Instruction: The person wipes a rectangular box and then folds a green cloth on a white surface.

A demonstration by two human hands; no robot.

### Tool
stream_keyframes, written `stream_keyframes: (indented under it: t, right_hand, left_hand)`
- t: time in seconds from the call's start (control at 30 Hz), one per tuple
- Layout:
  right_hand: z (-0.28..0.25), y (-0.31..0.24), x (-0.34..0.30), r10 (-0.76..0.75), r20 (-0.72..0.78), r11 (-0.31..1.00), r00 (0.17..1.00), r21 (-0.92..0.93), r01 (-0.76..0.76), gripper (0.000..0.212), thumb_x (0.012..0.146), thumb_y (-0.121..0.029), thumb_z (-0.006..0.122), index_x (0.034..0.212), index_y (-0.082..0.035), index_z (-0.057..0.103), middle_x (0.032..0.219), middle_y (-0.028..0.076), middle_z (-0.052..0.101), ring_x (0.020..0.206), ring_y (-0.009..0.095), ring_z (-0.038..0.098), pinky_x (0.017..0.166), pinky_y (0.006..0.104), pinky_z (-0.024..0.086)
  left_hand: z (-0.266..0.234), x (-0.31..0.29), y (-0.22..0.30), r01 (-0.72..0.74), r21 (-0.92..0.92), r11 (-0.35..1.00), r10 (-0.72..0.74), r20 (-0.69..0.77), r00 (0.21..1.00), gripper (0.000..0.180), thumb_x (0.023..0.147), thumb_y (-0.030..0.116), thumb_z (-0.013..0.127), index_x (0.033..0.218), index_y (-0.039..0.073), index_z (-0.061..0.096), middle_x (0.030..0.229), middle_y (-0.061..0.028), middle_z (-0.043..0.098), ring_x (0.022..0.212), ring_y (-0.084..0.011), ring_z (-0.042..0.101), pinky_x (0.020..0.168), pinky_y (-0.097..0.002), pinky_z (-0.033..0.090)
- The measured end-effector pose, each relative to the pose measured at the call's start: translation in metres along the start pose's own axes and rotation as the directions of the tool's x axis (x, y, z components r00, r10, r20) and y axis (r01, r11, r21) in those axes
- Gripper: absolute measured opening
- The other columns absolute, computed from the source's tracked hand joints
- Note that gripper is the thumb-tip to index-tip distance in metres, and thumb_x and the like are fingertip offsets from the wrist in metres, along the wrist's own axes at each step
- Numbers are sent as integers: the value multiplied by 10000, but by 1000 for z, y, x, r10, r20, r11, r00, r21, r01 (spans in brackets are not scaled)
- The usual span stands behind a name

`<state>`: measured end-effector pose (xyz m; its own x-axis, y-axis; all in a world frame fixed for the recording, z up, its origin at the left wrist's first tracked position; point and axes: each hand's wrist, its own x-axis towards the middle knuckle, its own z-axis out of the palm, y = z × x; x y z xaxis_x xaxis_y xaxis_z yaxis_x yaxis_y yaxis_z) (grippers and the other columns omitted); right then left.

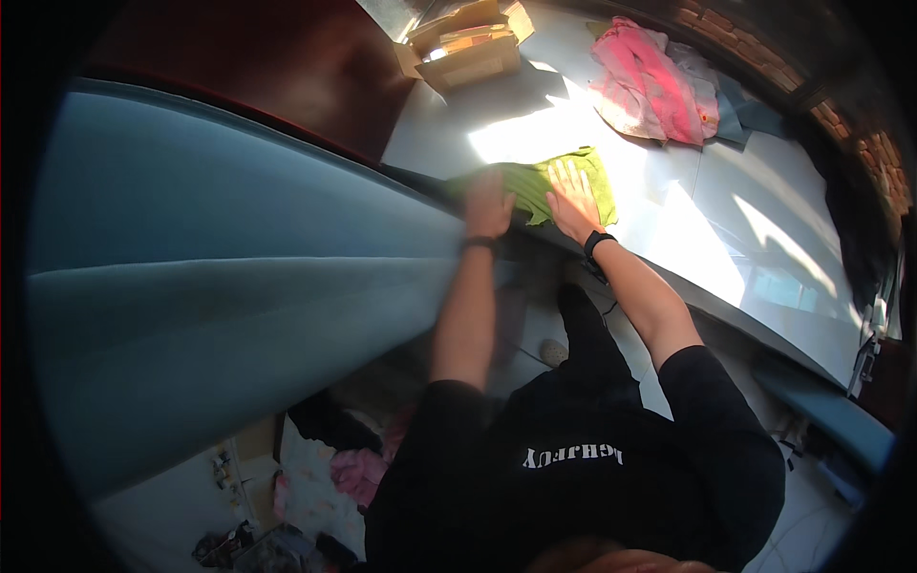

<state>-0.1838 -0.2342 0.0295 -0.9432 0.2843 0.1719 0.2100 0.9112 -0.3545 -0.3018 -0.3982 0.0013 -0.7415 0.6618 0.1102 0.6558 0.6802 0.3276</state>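
A green cloth (535,183) lies on a glossy white surface (654,205), close to its near edge. My right hand (573,201) rests flat on the cloth's right part, fingers spread; a dark band circles that wrist. At the cloth's left end is my left hand (488,203), partly blurred, its thumb apart and its fingers reaching onto the fabric. Its fingertips are hard to make out. The cloth looks wrinkled between the two hands and hangs slightly over the edge.
A large blue padded panel (229,220) fills the left side, below a dark red panel (258,57). Farther back stand an open cardboard box (473,67) and a crumpled pink cloth (650,81). Pink fabric (358,476) and small items lie low at the left.
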Motion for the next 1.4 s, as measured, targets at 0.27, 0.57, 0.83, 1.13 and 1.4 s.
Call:
stream_keyframes:
  t: [0.27, 0.57, 0.83, 1.13, 1.4]
  right_hand:
    - [16, -1, 39, 71, 235, 969, 969, 215, -123, 471, 926, -248, 464, 1352, -49, 429, 1409, 165, 414, 1338, 333, 321, 1123, 439, 210]
    - [45, 11, 126, -216, -7, 975, 976, -55, 216, 488, 944, -273, 432, 1387, -71, 401, 1427, 136, 398, 1351, 314, 311, 1117, 456, 222]
    - [46, 8, 193, -156, 241, 973, 958, -130, 192, 489, 932, -290, 402, 1366, -66, 421, 1427, 131, 395, 1354, 306, 306, 1124, 449, 215]
    - [46, 7, 185, -123, 240, 992, 963, 48, 115, 295, 916, -290, 445, 1023, -75, 616, 957, 135, 629, 886, 240, 607, 765, 397, 469]
    - [22, 8, 99, -169, 145, 986, 975, 24, 168, 481, 904, -289, 495, 1325, -57, 473, 1400, 94, 428, 1334, 273, 324, 1110, 443, 242]
  left_hand:
    - [-8, 26, -25, -57, 105, 993, 64, -63, 996, 630, 883, 343, 569, 1377, 2, 379, 1414, -211, 393, 1313, -352, 358, 1086, -448, 275]
    - [-33, 100, -60, 110, 75, 991, -125, 232, 965, 618, 968, 398, 394, 1477, 99, 210, 1525, -139, 213, 1409, -330, 179, 1127, -498, 152]
    - [-25, 156, -95, 84, 93, 992, -97, 144, 985, 625, 951, 400, 417, 1445, 45, 272, 1517, -168, 230, 1413, -337, 184, 1114, -536, 195]
    - [-7, 146, -84, 116, 142, 983, -131, 107, 986, 571, 999, 378, 322, 1456, 47, 240, 1503, -203, 231, 1391, -378, 195, 1105, -539, 174]
    - [16, 85, -47, -22, 235, 972, 15, 33, 999, 569, 984, 321, 382, 1438, 3, 252, 1495, -204, 241, 1387, -372, 208, 1094, -535, 206]
